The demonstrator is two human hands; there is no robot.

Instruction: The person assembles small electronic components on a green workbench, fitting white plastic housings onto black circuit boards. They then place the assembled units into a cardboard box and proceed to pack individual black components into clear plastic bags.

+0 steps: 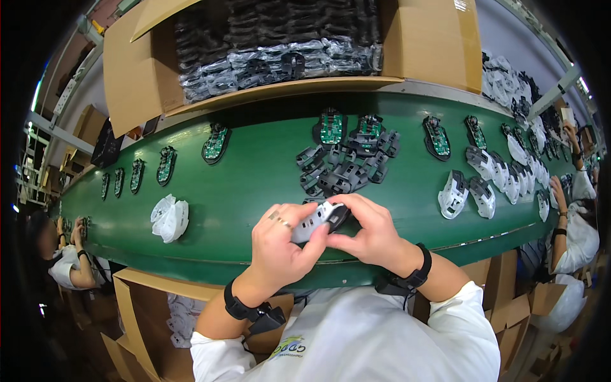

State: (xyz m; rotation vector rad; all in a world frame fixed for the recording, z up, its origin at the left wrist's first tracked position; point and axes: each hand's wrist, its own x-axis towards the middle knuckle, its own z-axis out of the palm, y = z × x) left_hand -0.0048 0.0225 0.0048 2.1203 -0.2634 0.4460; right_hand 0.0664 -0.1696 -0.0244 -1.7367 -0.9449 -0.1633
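Observation:
Both hands meet over the near edge of the green bench and grip one computer mouse shell (310,224), pale grey-white with slots along its side and a black part at its right end. My left hand (275,245) closes round its left side, thumb along the near face. With fingers and thumb, my right hand (374,232) pinches the black end. The fingers cover much of the shell. Just beyond them lies a pile of dark grey plastic mouse parts (347,169). Two black mouse bases with green circuit boards (332,127) stand at the back of that pile.
A carton (439,44) of bagged dark parts stands behind the bench. More board-fitted bases (167,165) line the left; white shells (454,194) cluster right. Crumpled white plastic (170,218) lies left of my hands. Co-workers sit at both ends; an opened carton (137,318) is below.

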